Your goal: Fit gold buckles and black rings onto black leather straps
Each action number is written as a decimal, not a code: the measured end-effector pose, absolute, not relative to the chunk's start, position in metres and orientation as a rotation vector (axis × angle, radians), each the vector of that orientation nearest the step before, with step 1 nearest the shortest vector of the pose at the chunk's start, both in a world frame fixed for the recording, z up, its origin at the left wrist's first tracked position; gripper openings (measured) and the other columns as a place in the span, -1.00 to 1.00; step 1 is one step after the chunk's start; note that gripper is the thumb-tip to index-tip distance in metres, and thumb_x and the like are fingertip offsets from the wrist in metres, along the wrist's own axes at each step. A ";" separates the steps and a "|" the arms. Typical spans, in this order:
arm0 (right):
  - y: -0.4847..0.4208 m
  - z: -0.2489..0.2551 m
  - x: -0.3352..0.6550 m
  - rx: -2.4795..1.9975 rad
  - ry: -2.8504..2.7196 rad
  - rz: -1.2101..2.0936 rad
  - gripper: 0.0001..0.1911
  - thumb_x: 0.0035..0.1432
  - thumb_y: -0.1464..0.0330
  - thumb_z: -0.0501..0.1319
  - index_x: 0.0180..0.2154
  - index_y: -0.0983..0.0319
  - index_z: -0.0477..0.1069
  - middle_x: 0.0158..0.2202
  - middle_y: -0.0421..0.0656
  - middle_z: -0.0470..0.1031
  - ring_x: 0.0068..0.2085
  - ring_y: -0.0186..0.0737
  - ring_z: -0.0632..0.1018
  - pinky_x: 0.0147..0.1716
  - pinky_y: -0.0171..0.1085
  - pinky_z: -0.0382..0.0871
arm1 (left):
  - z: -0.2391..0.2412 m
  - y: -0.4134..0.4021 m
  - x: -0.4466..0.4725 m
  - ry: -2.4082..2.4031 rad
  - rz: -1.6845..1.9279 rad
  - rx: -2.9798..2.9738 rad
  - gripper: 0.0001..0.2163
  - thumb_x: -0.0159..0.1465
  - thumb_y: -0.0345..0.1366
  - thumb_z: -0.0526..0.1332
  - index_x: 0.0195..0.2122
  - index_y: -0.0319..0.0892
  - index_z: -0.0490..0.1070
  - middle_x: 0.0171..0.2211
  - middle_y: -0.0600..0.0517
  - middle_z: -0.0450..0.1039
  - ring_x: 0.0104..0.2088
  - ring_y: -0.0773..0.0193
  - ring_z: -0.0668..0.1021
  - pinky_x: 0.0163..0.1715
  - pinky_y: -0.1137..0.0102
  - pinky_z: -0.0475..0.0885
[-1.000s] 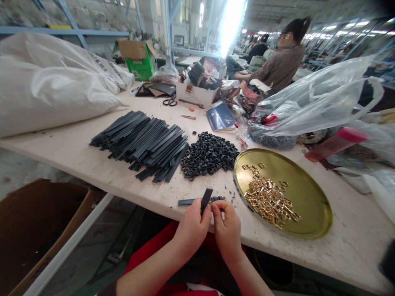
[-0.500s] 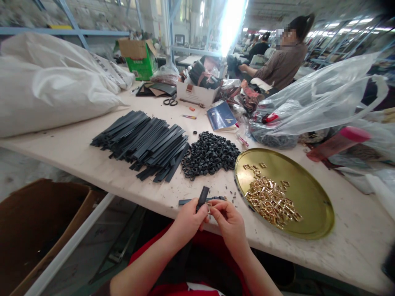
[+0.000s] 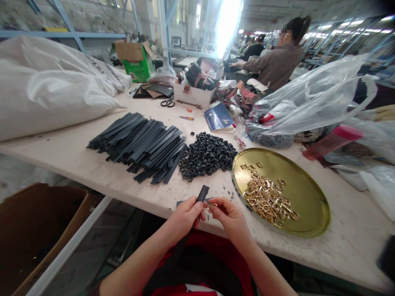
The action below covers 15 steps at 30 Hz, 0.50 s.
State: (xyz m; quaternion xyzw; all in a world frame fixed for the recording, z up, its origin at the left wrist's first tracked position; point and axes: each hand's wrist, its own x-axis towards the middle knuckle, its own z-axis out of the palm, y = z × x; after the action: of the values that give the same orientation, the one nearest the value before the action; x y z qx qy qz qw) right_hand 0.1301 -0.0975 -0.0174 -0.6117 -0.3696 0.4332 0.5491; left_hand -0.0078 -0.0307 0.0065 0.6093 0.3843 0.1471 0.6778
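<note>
just left of the gold tray [image 3: 311,193], left hand [image 3: 185,214] fingers stay clamped on the black strap [image 3: 203,193], its tip showing shorter now; right hand [image 3: 231,213] fingers pinch a gold buckle [image 3: 211,204] against it, likely threading on.

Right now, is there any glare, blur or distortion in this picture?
Head view: overhead light streak is blown out at top centre; wide-angle distortion bows the table edge; gold tray carries soft glare; left hand on the black strap and right hand on a gold buckle are sharp; top right corner darkens.
</note>
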 end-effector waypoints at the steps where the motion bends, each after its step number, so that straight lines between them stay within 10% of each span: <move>1: -0.096 -0.017 0.130 -1.403 -0.738 1.068 -0.82 -0.07 0.27 0.28 -0.38 0.21 0.43 -0.55 -0.28 0.40 -0.51 -0.38 0.38 -0.46 -0.34 0.29 | 0.005 -0.031 -0.010 0.881 0.335 1.416 -0.77 0.24 -0.18 -0.08 -0.34 -0.20 0.24 -0.58 0.15 0.28 -0.67 0.43 0.26 -0.62 0.50 0.17; 8: -0.092 -0.015 0.118 -1.050 -0.071 1.346 -0.68 -0.30 0.31 0.43 -0.41 0.19 0.42 -0.53 -0.33 0.39 -0.55 -0.50 0.38 -0.49 -0.43 0.34 | 0.011 -0.033 -0.016 0.886 0.171 1.892 -0.78 0.27 -0.23 -0.08 -0.36 -0.16 0.29 -0.57 0.12 0.32 -0.51 0.34 0.37 -0.49 0.48 0.18; 15: -0.099 -0.017 0.114 -1.182 -0.380 1.261 -0.75 -0.05 0.20 0.29 -0.36 0.24 0.47 -0.54 -0.28 0.38 -0.55 -0.47 0.33 -0.51 -0.43 0.26 | 0.023 -0.028 -0.011 0.805 0.085 2.044 -0.78 0.26 -0.29 -0.06 -0.40 -0.16 0.33 -0.48 0.08 0.39 -0.45 0.31 0.40 -0.48 0.50 0.17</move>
State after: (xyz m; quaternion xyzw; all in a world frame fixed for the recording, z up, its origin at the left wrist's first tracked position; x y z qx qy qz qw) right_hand 0.1145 -0.0995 -0.0175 -0.5168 -0.1660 0.5514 0.6336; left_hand -0.0108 -0.0282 0.0235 0.8283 0.3262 0.0343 0.4543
